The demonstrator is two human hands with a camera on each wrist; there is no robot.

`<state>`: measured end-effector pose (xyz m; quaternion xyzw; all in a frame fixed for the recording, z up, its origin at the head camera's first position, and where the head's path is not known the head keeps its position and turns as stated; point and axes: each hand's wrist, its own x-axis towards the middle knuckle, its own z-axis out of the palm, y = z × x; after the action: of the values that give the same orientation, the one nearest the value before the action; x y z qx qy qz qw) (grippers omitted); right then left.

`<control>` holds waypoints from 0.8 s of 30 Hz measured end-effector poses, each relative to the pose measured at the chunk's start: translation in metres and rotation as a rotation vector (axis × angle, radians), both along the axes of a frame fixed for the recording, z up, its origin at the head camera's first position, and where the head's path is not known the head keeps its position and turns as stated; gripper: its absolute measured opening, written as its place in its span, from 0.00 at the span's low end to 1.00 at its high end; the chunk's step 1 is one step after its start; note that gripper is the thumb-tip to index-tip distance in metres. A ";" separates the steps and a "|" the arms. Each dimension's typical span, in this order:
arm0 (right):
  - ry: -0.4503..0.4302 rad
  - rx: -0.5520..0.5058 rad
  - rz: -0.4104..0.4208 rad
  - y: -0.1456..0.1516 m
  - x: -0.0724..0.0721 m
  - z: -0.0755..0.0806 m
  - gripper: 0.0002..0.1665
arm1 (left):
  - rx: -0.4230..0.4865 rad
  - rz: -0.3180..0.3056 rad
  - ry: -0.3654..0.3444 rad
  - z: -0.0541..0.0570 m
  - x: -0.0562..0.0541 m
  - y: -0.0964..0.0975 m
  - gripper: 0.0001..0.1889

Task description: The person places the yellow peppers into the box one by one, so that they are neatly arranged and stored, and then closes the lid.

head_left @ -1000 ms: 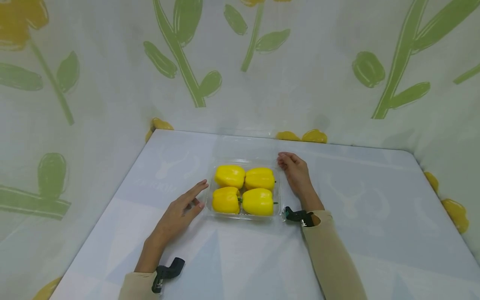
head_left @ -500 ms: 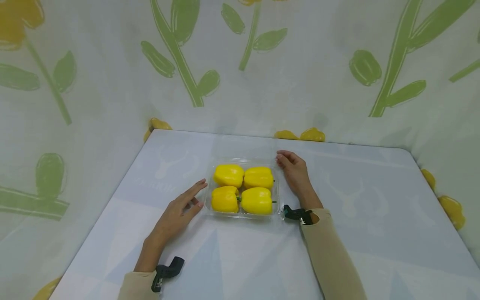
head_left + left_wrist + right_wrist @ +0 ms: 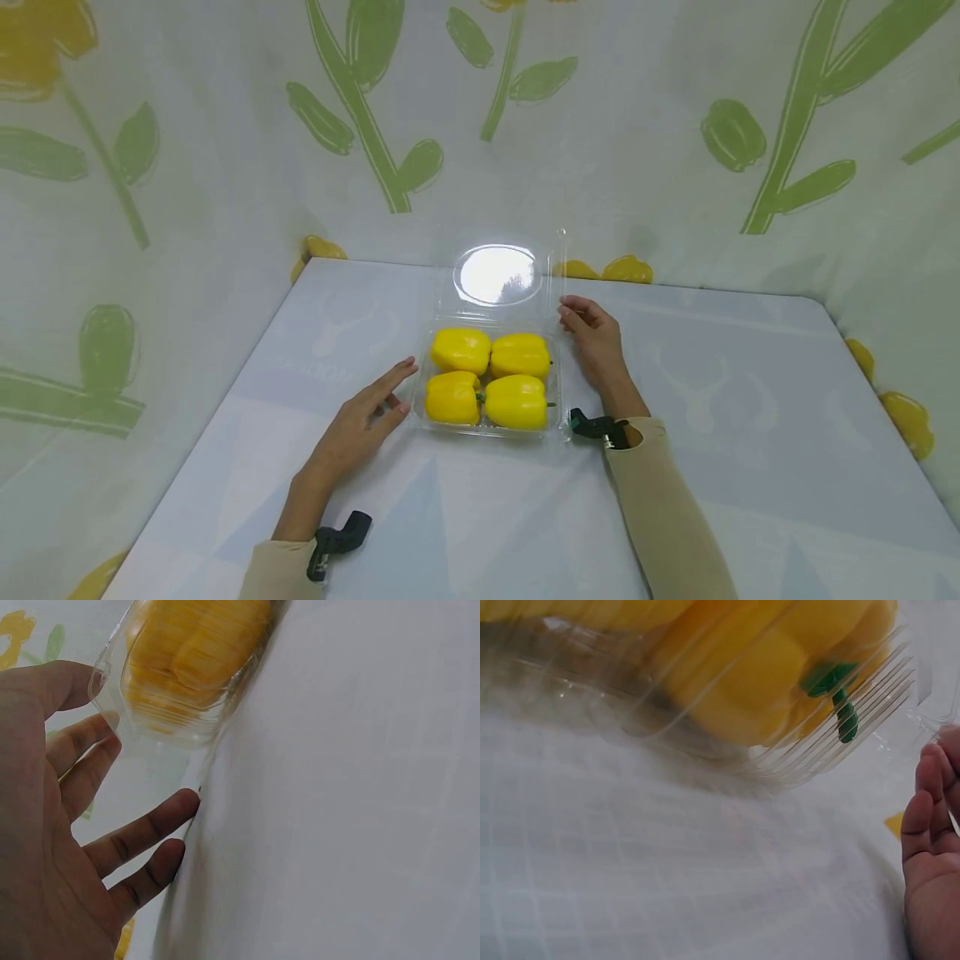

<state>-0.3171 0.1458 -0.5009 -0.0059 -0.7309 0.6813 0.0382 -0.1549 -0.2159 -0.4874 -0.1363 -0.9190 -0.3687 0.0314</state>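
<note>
Several yellow bell peppers (image 3: 517, 402) with green stems lie in a clear plastic clamshell container (image 3: 480, 431) on the table. Its hinged lid (image 3: 442, 287) stands raised at the back, with a bright glare on it. At the lid's right edge my right hand (image 3: 596, 342) pinches the plastic between thumb and fingers. In the right wrist view, that hand (image 3: 934, 847) shows only partly, beside the lid's corner. My left hand (image 3: 356, 429) touches the container's left rim with extended thumb and fingertips. The left wrist view shows this hand (image 3: 67, 817) with its fingers spread, the lower ones near the tabletop.
The pale patterned table (image 3: 750, 467) extends around the container, with its far edge just behind the lid. Behind it hangs a white backdrop (image 3: 622, 167) printed with green stems and yellow flowers. Each wrist wears a black camera mount (image 3: 341, 537).
The lid has tilted up, and a bright reflection now shows on it. My right hand has shifted slightly along with the lid's edge. My left hand stays at the left rim.
</note>
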 end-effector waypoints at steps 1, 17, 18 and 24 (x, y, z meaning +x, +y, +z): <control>0.005 0.010 -0.002 0.000 0.001 0.001 0.24 | 0.001 0.002 -0.001 0.000 0.000 0.000 0.30; 0.061 0.034 -0.017 0.005 0.008 0.004 0.23 | -0.009 0.011 -0.001 -0.002 -0.001 0.000 0.30; 0.061 0.034 -0.017 0.005 0.008 0.004 0.23 | -0.011 0.012 -0.001 -0.002 -0.001 0.000 0.30; 0.040 0.027 -0.023 0.005 0.009 0.006 0.25 | -0.014 0.006 0.006 -0.001 0.000 -0.001 0.30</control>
<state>-0.3083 0.1511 -0.4945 0.0000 -0.7390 0.6710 0.0607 -0.1550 -0.2165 -0.4880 -0.1348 -0.9218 -0.3618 0.0345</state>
